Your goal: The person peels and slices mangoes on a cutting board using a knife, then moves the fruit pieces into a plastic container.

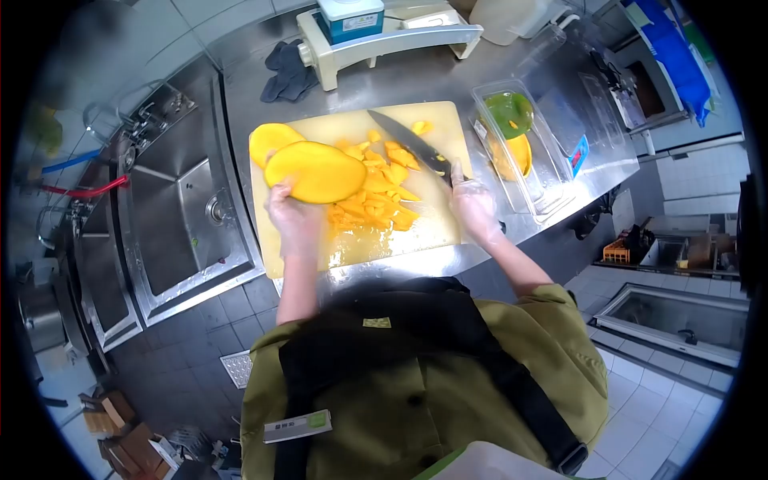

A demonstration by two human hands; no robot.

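My left hand (294, 218), in a clear glove, is closed on the edge of a large peeled mango half (320, 170) over the cutting board. Behind that piece, another mango slab (270, 139) shows at the board's upper left corner. Also gloved, my right hand (475, 206) grips the handle of a kitchen knife (404, 138); one finger stretches along the handle toward the blade. The blade points up and left across the yellowish cutting board (438, 230). Chopped mango pieces (372, 206) lie heaped mid-board, with wet juice below them.
To the right stands a clear plastic container (552, 210) with mango skins (509, 114) inside. A steel sink (172, 232) is on the left. Behind the board are a dark cloth (288, 74) and a white raised stand (392, 40) bearing a teal box (352, 22).
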